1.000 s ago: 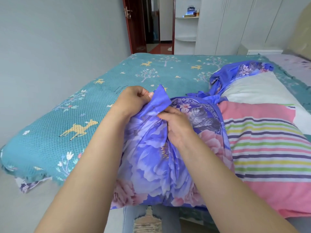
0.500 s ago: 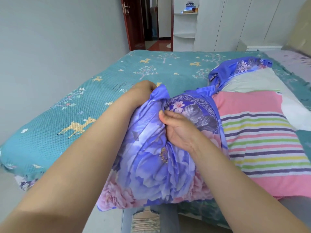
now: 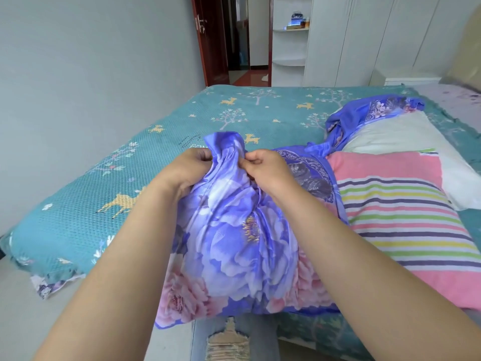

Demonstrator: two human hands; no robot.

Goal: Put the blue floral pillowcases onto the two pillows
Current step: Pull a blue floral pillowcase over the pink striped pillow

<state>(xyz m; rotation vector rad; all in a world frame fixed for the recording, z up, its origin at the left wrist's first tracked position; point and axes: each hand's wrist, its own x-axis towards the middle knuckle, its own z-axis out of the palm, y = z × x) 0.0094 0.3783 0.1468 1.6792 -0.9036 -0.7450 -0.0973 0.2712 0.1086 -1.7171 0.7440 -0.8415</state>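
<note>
Pale grey wall on the left, grey floor below. Bed with a teal spread printed with deer and trees fills the middle. Dark red door stands open at the back, red floor beyond. White corner shelves beside a white wardrobe. Even daylight.

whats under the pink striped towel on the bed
A white pillow shows past the pink striped towel's far edge; how far it runs under is covered.

blue floral pillowcase bunched beside striped pillow.
</note>
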